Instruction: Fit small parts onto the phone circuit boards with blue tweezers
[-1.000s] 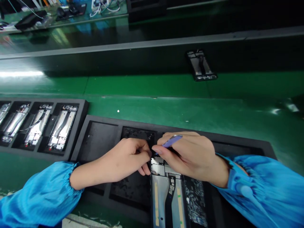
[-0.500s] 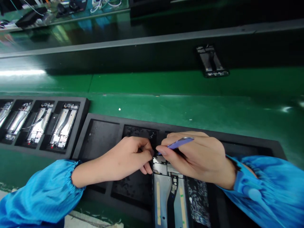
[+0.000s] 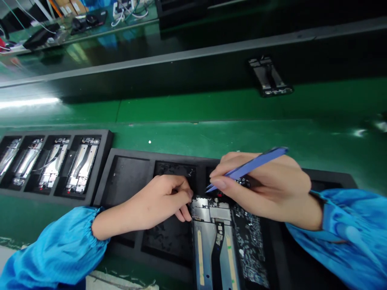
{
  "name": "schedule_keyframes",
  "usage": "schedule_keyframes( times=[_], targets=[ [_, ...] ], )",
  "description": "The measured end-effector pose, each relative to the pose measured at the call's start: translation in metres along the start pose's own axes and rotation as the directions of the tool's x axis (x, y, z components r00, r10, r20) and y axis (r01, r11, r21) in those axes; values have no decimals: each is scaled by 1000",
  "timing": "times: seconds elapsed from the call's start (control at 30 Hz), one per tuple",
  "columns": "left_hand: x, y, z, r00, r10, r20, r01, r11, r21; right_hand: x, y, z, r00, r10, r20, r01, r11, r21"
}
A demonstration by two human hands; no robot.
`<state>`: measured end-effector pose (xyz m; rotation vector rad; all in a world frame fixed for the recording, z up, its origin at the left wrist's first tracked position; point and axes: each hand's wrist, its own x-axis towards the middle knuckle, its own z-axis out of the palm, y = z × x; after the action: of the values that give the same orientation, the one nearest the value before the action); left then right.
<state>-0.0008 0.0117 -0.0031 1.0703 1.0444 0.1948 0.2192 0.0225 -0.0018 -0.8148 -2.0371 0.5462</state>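
A phone frame [image 3: 213,245] with a bare circuit board and a black flex cable lies in a slot of the black foam tray [image 3: 127,177] in front of me. My right hand [image 3: 266,189] pinches blue tweezers [image 3: 248,167], their tips just above the top edge of the phone frame. My left hand [image 3: 160,201] is curled, its fingertips pressed against the frame's top left corner. Blue sleeves cover both arms.
A second black tray [image 3: 102,161] at the left holds several phone frames. Another phone frame [image 3: 269,78] lies on the dark conveyor belt beyond the green bench. Cables and devices sit on the far bench at the top left.
My right hand has lifted and shifted right, so the tweezers now stand out longer and their tips are off the board. The left hand has barely moved.
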Motion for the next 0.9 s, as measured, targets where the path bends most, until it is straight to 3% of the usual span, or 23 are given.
schedule_keyframes(
  times=[0.3, 0.67, 0.8, 0.9],
  targets=[
    [-1, -1, -1, 1000, 10, 7, -10, 1000, -8, -2, -1, 5, 976, -8, 220, 7, 1000, 2],
    [0, -3, 0, 1000, -17, 14, 17, 1000, -5, -2, 4, 7, 986, 27, 165, -25, 1000, -17],
    [0, -5, -1, 1000, -7, 16, 7, 1000, -4, -5, 1, 5, 967, -152, 204, 151, 988, 16],
    [-1, -5, -1, 1000, 4, 26, -4, 1000, -9, -12, -4, 2, 917, -319, 240, 338, 940, -39]
  ],
)
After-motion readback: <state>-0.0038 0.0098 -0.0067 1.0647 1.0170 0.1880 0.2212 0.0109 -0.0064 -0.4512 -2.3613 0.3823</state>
